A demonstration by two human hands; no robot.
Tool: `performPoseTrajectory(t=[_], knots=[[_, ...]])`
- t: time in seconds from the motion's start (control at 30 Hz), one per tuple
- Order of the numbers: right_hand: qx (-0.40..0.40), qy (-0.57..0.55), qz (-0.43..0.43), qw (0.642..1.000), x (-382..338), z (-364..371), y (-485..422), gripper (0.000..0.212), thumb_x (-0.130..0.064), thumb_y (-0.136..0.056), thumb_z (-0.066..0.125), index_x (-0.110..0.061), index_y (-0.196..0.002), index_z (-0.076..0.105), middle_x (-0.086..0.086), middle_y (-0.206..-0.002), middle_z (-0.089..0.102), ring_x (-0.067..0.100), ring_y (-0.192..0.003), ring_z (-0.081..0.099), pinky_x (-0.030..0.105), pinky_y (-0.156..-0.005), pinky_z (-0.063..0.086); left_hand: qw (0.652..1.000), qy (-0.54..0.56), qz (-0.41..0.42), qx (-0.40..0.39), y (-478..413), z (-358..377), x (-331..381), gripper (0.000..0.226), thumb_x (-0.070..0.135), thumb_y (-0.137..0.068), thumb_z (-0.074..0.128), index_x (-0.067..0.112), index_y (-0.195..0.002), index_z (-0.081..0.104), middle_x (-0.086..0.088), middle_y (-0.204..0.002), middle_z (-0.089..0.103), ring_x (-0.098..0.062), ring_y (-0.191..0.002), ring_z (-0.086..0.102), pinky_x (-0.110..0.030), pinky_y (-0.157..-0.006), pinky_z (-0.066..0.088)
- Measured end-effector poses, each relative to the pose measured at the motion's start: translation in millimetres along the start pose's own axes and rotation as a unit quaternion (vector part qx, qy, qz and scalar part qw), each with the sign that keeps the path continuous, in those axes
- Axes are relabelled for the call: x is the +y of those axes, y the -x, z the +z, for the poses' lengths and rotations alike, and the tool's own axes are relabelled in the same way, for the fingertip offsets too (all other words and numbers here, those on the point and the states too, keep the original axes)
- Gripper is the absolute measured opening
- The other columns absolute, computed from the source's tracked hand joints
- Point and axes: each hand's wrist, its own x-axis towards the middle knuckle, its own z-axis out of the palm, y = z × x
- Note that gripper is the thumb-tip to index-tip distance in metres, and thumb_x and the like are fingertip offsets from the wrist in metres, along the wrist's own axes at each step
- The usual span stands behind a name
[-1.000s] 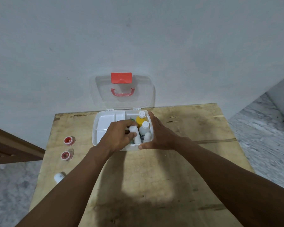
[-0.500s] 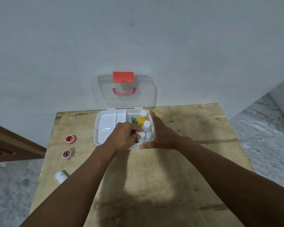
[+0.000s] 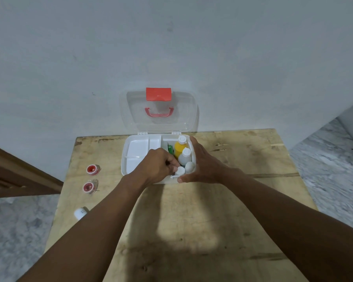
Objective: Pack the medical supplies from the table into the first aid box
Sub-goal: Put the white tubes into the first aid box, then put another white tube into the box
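The white plastic first aid box [image 3: 130,159] sits at the back of my wooden table [image 3: 192,220], its clear lid [image 3: 161,123] upright behind it. Bottles fill its right compartment. Two small red-capped jars [image 3: 93,169] and a white bottle [image 3: 81,213] lie along the table's left edge.

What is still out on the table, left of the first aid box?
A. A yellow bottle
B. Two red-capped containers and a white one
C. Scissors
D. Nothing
B: two red-capped containers and a white container sit left of the first aid box.
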Motion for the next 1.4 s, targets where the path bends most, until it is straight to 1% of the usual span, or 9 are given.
performPoseTrajectory(t=[0.17,0.3,0.47,0.7,0.83,0.9,1.0,1.17,1.4], knots=[[-0.003,-0.001,0.007,1.0,-1.5,-0.8,0.5,0.132,-0.056,-0.051,0.09,-0.04,-0.151,0.006,-0.016,-0.151,0.028,0.01,-0.138,0.035,0.046,-0.106,0.046,1.0,-0.012,-0.001,0.003,0.0,2.3,0.2,0.021,0.01,-0.091,0.067,0.013,-0.109,0.078,-0.002,-0.102,0.076,-0.008,-0.088,0.064,-0.001,-0.069,0.038],[0.002,-0.005,0.004,1.0,-2.0,-0.9,-0.5,0.132,-0.057,-0.049,0.091,-0.041,-0.151,0.01,-0.017,-0.149,0.033,0.011,-0.137,0.039,0.046,-0.103,0.049,1.0,-0.013,-0.002,0.013,2.7,4.0,-2.2,0.022,0.009,-0.091,0.067,0.012,-0.111,0.077,-0.003,-0.107,0.076,-0.016,-0.1,0.068,-0.016,-0.088,0.045],[0.002,-0.002,-0.002,1.0,-2.7,-2.6,-0.7,0.13,-0.057,-0.05,0.091,-0.039,-0.151,0.013,-0.015,-0.148,0.034,0.013,-0.137,0.04,0.046,-0.104,0.048,0.999,0.004,0.009,0.048,9.9,4.9,-3.8,0.024,0.01,-0.092,0.065,0.013,-0.113,0.076,-0.004,-0.107,0.076,-0.019,-0.101,0.068,-0.029,-0.095,0.051],[-0.001,-0.028,-0.007,1.0,-4.6,-3.0,0.6,0.124,-0.05,-0.052,0.094,-0.037,-0.149,0.018,-0.016,-0.142,0.043,0.013,-0.131,0.048,0.046,-0.102,0.052,0.961,0.066,0.023,0.269,46.7,5.4,-25.8,0.027,0.017,-0.091,0.068,0.012,-0.117,0.071,-0.003,-0.113,0.07,-0.015,-0.099,0.065,-0.035,-0.093,0.053],[-0.003,-0.048,-0.036,0.998,-7.4,-4.6,4.9,0.118,-0.034,-0.057,0.096,-0.032,-0.148,0.022,-0.012,-0.141,0.045,0.011,-0.132,0.047,0.045,-0.106,0.048,0.938,0.033,0.006,0.346,75.5,8.6,-57.7,0.028,0.014,-0.089,0.068,0.01,-0.116,0.069,-0.004,-0.116,0.068,-0.019,-0.103,0.062,-0.023,-0.088,0.045],[-0.012,-0.069,-0.049,0.996,-8.9,-4.6,5.6,0.115,-0.025,-0.059,0.096,-0.028,-0.147,0.023,-0.008,-0.141,0.045,0.01,-0.13,0.048,0.04,-0.108,0.046,0.927,0.029,-0.014,0.373,87.9,10.5,-66.9,0.027,0.012,-0.088,0.066,0.013,-0.115,0.07,-0.001,-0.114,0.067,-0.015,-0.101,0.061,-0.013,-0.08,0.037],[-0.022,-0.08,-0.058,0.995,-9.2,-3.1,5.5,0.107,-0.026,-0.059,0.096,-0.029,-0.141,0.027,-0.014,-0.133,0.046,-0.005,-0.121,0.049,0.033,-0.105,0.045,0.912,0.024,-0.048,0.408,100.7,12.6,-75.6,0.025,0.012,-0.088,0.066,0.013,-0.113,0.07,0.0,-0.112,0.066,-0.015,-0.1,0.062,-0.011,-0.079,0.033],[-0.02,-0.08,-0.074,0.994,-3.5,-3.5,0.4,0.111,-0.03,-0.054,0.098,-0.029,-0.142,0.029,-0.009,-0.136,0.047,0.013,-0.125,0.05,0.044,-0.107,0.046,0.9,-0.021,-0.158,0.405,129.8,15.4,-98.1,0.033,0.018,-0.089,0.065,0.016,-0.122,0.066,-0.005,-0.121,0.061,-0.021,-0.106,0.061,-0.025,-0.086,0.042],[-0.023,-0.127,-0.085,0.988,4.7,-0.1,-1.3,0.103,-0.017,-0.059,0.096,-0.03,-0.138,0.032,-0.009,-0.128,0.049,0.01,-0.12,0.054,0.039,-0.101,0.05,0.891,0.012,-0.328,0.314,168.3,16.2,-124.6,0.071,0.033,-0.082,0.077,0.022,-0.145,0.045,-0.019,-0.135,0.044,-0.034,-0.12,0.052,-0.035,-0.096,0.043]])
